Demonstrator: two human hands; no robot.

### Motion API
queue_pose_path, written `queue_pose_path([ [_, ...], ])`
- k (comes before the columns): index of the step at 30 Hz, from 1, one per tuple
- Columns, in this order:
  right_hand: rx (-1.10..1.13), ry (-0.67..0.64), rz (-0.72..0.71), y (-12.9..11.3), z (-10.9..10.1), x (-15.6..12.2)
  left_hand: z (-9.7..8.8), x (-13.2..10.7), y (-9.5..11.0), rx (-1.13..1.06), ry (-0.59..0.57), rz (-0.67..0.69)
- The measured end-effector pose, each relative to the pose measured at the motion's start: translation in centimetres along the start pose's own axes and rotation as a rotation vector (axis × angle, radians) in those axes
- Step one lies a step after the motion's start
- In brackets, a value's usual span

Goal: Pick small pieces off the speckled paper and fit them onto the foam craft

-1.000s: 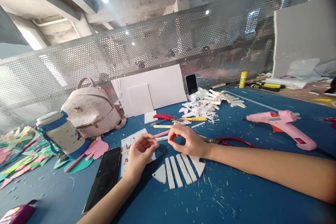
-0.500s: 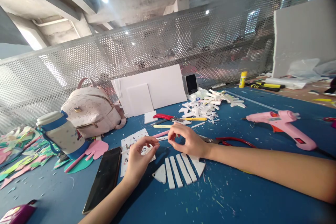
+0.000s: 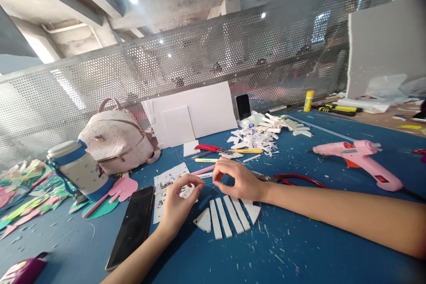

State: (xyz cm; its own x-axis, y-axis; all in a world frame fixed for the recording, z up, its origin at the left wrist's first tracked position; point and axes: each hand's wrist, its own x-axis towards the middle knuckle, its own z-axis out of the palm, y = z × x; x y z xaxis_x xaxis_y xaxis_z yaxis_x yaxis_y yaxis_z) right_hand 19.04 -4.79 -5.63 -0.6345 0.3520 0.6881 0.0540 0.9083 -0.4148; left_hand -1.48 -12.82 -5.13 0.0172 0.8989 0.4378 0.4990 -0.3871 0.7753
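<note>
My left hand (image 3: 182, 202) is closed in a pinch, thumb against fingertips, above the table. Facing it, a short gap away, my right hand (image 3: 236, 179) makes a similar pinch. Whatever either pinch holds is too small to make out. Below them several white foam strips (image 3: 223, 217) lie side by side. A rounded white triangle (image 3: 203, 220) with a dark dot sits at their left end, and a white fan-shaped piece (image 3: 252, 211) at their right. Beside my left hand is a paper sheet (image 3: 181, 169) strewn with tiny coloured bits.
A black phone (image 3: 131, 226) lies left of my left forearm. Red-handled scissors (image 3: 299, 179) rest behind my right forearm, and a pink glue gun (image 3: 361, 155) lies farther right. White foam scraps (image 3: 262, 131), a backpack (image 3: 116, 137) and a bottle (image 3: 80, 171) stand toward the back.
My left hand has shifted very slightly right, toward my right hand. Both pinches look the same, and the foam pieces have not moved.
</note>
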Motion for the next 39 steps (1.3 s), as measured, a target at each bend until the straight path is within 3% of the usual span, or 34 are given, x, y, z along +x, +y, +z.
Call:
queue_pose_path([
  [7, -0.024, -0.055, 0.005, 0.2, 0.1, -0.1, 0.2, -0.2, -0.1, 0.000, -0.036, -0.023],
  [19, -0.018, -0.064, -0.010, 0.5, 0.3, -0.2, 0.5, 0.1, 0.0, 0.004, -0.044, 0.052],
  [39, 0.071, 0.061, 0.052, 0.0, -0.1, 0.0, 0.5, 0.1, -1.1, 0.024, 0.002, 0.022],
])
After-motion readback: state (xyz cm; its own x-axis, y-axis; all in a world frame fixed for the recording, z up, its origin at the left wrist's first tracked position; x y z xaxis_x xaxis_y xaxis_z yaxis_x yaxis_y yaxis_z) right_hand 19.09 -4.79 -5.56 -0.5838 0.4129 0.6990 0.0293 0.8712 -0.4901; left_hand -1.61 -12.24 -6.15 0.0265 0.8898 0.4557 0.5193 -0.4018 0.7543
